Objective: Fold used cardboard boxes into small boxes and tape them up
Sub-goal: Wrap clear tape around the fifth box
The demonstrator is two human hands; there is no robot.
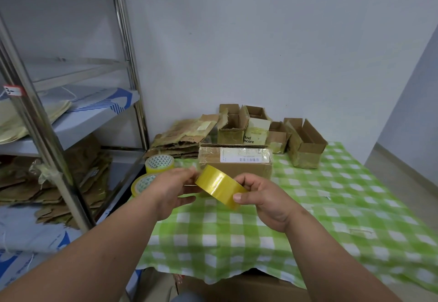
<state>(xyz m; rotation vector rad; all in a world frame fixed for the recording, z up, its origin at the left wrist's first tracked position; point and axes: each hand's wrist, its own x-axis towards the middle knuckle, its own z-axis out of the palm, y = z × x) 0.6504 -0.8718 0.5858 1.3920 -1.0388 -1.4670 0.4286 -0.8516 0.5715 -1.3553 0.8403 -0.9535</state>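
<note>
The person held a yellow tape roll [219, 186] above the green checked tablecloth [308, 206], both hands curled round it: the left hand [173, 189] gripped its left side, the right hand [263, 197] pinched its right edge with the thumb on top. Just behind stood a closed cardboard box [235, 161] bearing a barcode label. 2 more tape rolls [159, 163] lay at the table's left edge, and open small boxes [305, 142] sat against the wall beside flattened cardboard [182, 138].

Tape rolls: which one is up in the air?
The plain yellow tape roll, gripped by both the left hand and right hand. The two patterned rolls rest stacked at the table's left edge.
</note>
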